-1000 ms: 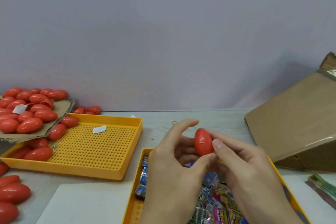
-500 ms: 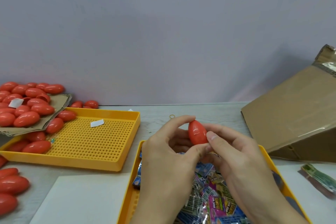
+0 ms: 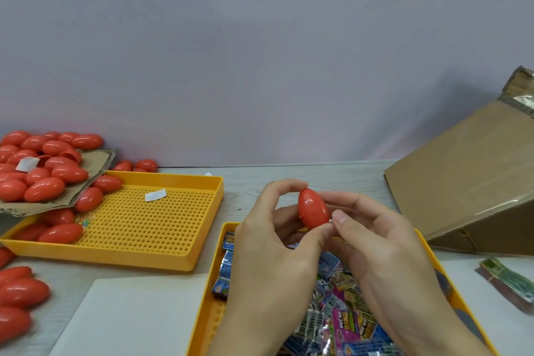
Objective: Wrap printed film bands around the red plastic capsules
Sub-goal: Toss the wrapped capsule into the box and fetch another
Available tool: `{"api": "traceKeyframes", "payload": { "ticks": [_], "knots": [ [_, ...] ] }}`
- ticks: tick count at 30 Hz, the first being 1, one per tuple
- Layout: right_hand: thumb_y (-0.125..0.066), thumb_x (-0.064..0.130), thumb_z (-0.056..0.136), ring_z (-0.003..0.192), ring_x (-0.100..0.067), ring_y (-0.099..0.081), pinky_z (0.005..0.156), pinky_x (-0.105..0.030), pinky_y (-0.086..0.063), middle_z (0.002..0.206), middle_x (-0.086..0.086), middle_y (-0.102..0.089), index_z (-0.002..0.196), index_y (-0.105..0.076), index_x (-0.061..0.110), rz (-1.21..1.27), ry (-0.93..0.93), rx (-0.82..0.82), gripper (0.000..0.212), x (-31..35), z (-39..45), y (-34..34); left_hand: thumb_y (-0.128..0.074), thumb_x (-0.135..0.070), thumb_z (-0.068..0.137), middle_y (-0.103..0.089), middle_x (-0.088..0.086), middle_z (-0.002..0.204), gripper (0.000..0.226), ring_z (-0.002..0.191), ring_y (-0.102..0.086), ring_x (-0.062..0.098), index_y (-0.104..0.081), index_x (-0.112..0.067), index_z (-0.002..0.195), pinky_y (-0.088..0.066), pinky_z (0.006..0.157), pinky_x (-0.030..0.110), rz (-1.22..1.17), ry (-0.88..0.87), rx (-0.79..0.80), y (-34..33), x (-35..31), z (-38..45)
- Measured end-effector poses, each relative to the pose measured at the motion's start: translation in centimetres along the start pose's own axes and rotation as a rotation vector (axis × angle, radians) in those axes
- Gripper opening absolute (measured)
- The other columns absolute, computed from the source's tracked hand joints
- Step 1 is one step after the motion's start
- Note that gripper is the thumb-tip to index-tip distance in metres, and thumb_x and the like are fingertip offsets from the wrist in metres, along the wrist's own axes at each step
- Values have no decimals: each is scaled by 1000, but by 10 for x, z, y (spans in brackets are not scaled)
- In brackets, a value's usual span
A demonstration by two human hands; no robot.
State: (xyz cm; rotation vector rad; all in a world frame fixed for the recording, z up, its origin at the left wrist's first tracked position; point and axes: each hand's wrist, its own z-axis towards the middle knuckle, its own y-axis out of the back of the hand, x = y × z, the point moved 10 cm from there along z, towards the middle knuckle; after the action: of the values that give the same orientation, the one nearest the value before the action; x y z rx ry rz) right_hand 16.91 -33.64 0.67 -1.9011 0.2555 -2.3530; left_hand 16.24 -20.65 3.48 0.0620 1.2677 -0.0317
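Left hand (image 3: 277, 243) pinches the red capsule (image 3: 313, 209) top & bottom w/ thumb + finger; right hand (image 3: 381, 251) has fingers curled at its lower side, thumb touching. No band on it yet. It's smooth, so it could slip & drop into the tray (image 3: 453, 295) below both hands.

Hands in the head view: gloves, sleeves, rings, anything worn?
Both bare. Left hand and right hand show no gloves, rings, watch or wristband. No sleeve cuff in view; the forearms run bare to the bottom edge of the frame. Fingernails are short and unpainted. No markings or tape visible.
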Motion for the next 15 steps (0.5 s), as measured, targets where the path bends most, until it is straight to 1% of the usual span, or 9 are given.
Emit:
{"api": "traceKeyframes", "payload": {
  "ticks": [2,3,5,6,8,10,11,13,15],
  "knots": [
    [-60,17,86,97,-26,-72,81,-37,-56,102,-8,-75,103,-75,25,-1,-3,2,24,0,0,-1,-77,-6,82,-77,-8,89,41,88,-74,10,-58,-33,107,-61,79,32,-13,6,7,0,0,1],
    [-60,15,87,98,-26,-72,82,-38,-56,102,-8,-75,104,-75,25,1,-2,6,24,1,-1,-1,-76,-7,82,-77,-8,90,40,89,-74,9,-58,-32,108,-60,79,31,-26,10,14,-1,0,1],
    [-59,9,93,99,-26,-71,84,-41,-55,103,-7,-75,104,-75,26,7,1,-1,26,1,-1,-1,-76,-7,82,-75,-10,94,38,92,-71,5,-61,-32,106,-58,74,22,-27,3,5,0,0,1],
    [-59,11,91,100,-26,-71,84,-42,-55,104,-7,-75,104,-75,26,7,2,-11,25,1,-1,0,-77,-9,80,-73,-10,96,38,93,-69,3,-63,-34,105,-56,70,18,-17,-9,-19,3,-1,1],
    [-63,21,82,99,-26,-71,85,-43,-55,105,-6,-75,104,-75,26,10,4,-32,26,2,-1,2,-80,-12,77,-68,-4,95,39,87,-66,6,-68,-38,104,-55,66,18,-11,-19,-60,9,-1,3],
    [-65,25,76,96,-24,-73,83,-38,-56,103,-4,-76,104,-75,25,3,12,-36,29,4,-2,1,-79,-8,77,-68,3,90,42,82,-66,14,-71,-36,107,-57,68,23,-40,-5,-61,9,2,4],
    [-66,24,77,93,-21,-73,79,-32,-57,101,-3,-76,103,-75,25,-16,23,-39,28,6,-2,1,-77,-5,79,-70,4,89,42,83,-68,18,-71,-33,109,-57,69,23,-66,9,-49,8,3,4],
    [-68,15,81,87,-17,-74,71,-20,-56,96,-1,-77,101,-75,20,-55,59,-42,22,12,-3,0,-72,-1,83,-74,3,91,41,87,-71,20,-70,-29,113,-56,71,20,-115,30,-20,5,5,4],
    [-70,12,82,86,-16,-74,71,-17,-56,92,-1,-77,101,-74,19,-87,99,-50,21,19,-5,0,-72,-8,85,-76,3,95,35,90,-73,19,-70,-28,113,-56,71,18,-165,34,1,2,6,3]
  ]
}}
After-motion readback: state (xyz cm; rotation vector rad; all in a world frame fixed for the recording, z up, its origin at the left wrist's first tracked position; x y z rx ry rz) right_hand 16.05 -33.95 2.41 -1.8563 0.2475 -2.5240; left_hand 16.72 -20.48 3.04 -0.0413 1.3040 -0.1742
